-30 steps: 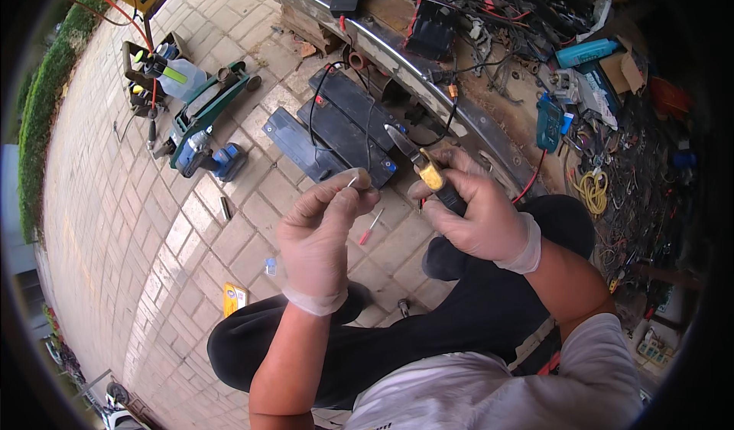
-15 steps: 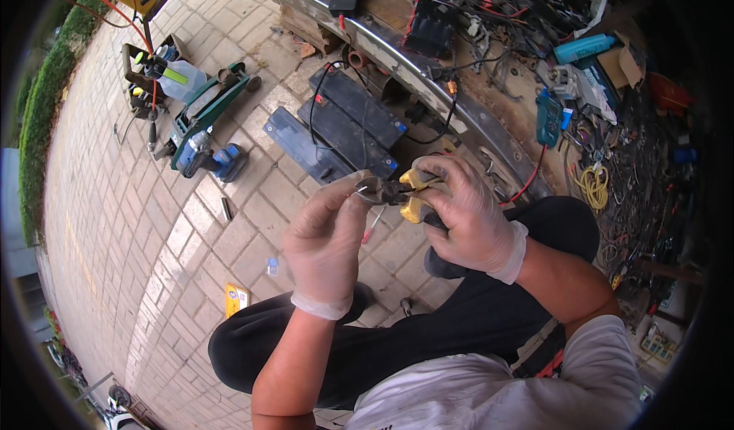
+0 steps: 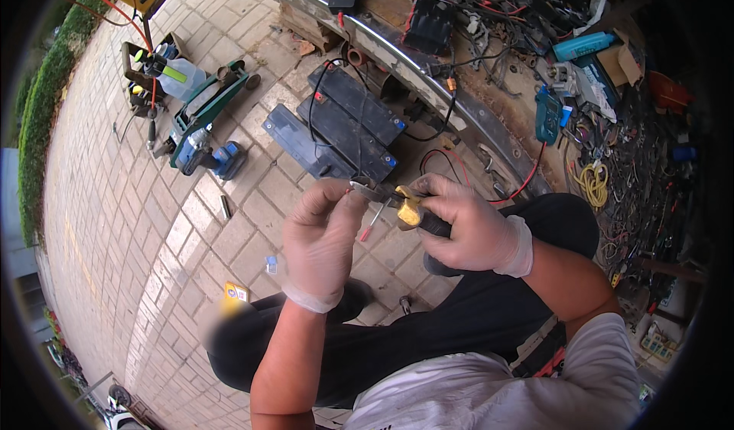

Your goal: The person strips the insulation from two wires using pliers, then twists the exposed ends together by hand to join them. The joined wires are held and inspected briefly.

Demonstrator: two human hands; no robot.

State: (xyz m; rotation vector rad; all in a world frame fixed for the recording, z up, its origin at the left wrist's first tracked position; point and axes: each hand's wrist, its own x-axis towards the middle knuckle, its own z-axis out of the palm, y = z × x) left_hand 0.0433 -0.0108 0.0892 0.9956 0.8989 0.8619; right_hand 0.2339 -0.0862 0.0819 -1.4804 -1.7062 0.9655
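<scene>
In front of my knees, both hands are raised and wear thin whitish gloves. My right hand [image 3: 472,227] is wrapped round the yellow-and-black handles of a pair of pliers [image 3: 410,213], whose dark jaws point left. My left hand [image 3: 321,243] pinches thumb and forefinger together at the jaw end. What sits between those fingertips is too small to name. Beyond the hands, several dark batteries [image 3: 345,120] lie side by side on the paving. A screwdriver with a red handle [image 3: 365,233] is on the ground just below the pliers.
A cluttered bench with a metal edge [image 3: 388,44] runs along the right, bearing loose wires, a teal meter [image 3: 547,116] and a yellow cord [image 3: 592,185]. At left on the paving are a blue cordless tool [image 3: 222,161] and a spray bottle [image 3: 182,80]. A yellow box [image 3: 236,295] lies near my left knee.
The pliers have turned and lowered slightly, their handles now closer together in my right hand. My left hand has dropped a little, still pinching at the jaws.
</scene>
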